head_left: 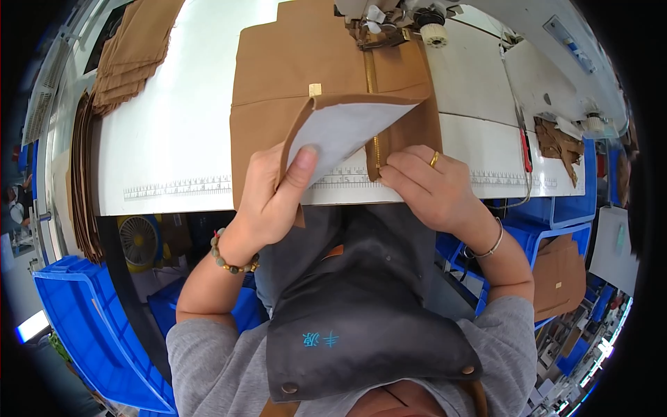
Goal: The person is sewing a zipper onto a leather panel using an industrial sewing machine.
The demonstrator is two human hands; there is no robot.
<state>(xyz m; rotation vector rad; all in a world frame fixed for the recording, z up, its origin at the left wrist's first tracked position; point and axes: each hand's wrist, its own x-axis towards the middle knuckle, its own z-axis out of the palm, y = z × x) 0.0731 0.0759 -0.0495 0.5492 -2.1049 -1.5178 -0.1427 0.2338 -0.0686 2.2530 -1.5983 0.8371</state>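
Note:
A brown fabric piece (264, 62) lies under the sewing machine head (382, 24), with a brass zipper (369, 69) running toward me. My left hand (278, 194) grips a lifted flap of the brown piece, thumb pressed on its pale white backing (347, 125). My right hand (427, 184) pinches the near end of the zipper strip close to the table's front edge, fingertips bent over it. A small light tab (315, 89) sits at the flap's top.
Brown pieces are stacked on the white table (167, 125) at back left (132, 55) and hang at left (83, 174). Red-handled scissors (526, 156) and scraps (559, 146) lie right. Blue bins (104, 333) stand below on both sides, near a fan (139, 243).

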